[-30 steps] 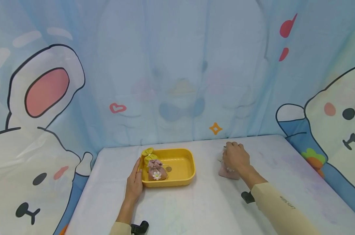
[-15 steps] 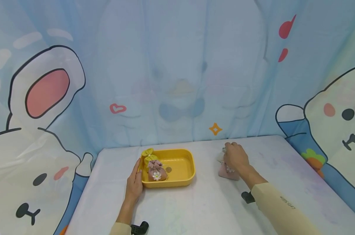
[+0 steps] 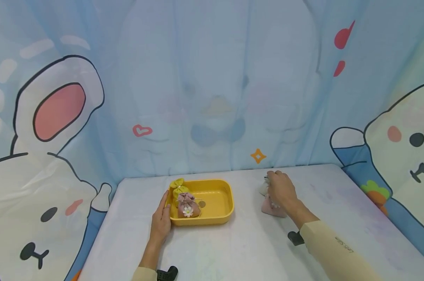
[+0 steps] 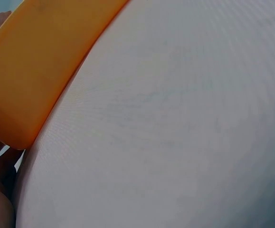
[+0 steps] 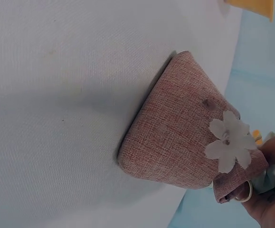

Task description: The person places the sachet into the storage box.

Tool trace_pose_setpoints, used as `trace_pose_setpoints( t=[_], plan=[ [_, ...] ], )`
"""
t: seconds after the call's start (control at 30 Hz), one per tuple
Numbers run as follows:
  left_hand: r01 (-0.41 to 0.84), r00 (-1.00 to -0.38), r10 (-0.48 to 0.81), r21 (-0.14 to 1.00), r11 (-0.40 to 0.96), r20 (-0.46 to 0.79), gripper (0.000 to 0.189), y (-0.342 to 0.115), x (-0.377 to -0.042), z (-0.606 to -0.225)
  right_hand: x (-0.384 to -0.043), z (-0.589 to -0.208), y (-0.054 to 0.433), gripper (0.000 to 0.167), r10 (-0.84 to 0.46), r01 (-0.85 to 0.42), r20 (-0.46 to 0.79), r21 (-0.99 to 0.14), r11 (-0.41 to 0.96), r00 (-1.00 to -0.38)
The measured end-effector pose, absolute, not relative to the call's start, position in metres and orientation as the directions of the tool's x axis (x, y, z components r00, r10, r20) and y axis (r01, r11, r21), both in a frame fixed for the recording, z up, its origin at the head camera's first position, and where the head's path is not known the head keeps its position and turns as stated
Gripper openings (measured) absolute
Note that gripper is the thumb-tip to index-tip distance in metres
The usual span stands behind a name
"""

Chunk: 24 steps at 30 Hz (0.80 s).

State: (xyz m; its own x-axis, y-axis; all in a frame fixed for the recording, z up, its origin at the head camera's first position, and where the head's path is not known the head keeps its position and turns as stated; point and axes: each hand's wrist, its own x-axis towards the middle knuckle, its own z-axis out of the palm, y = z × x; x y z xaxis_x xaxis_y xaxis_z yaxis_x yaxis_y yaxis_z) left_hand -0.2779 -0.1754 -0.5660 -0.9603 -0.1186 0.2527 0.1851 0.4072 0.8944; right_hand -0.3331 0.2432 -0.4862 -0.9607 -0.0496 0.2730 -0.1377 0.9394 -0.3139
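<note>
A yellow tray (image 3: 217, 221) stands on the table with a yellow-green drawstring pouch (image 3: 176, 184) and a dusky pink drawstring pouch (image 3: 185, 210) in its left end. My left hand (image 3: 160, 220) rests along the tray's left end wall, fingers fairly straight. To the right, another pink pouch (image 5: 170, 128) with a white fabric flower stands on the table. Just behind it is a pale grey-green pouch (image 3: 263, 189). My right hand (image 3: 283, 190) reaches over the pink pouch and pinches the pale pouch's top; the fingertips are partly hidden.
A white cloth (image 3: 212, 253) covers the table. Behind and beside it hangs a blue curtain (image 3: 212, 78) with cartoon animals. A small round brownish disc (image 3: 202, 204) shows on the tray floor, by the pink pouch's cord.
My right hand has shifted slightly left over the pouches, and more of the pale pouch shows. My left hand and the tray keep their places; the head view has tilted slightly.
</note>
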Motion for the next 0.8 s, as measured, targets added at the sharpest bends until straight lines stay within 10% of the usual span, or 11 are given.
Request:
trace_pose_setpoints(
  t=[0.8],
  plan=[
    [0.182,-0.961,-0.118,0.893,0.412,0.251,0.052,-0.174,-0.278,-0.568,-0.335,-0.465,0.215,0.038,-0.147,-0.409,0.594,-0.335,0.849,-0.791]
  ],
)
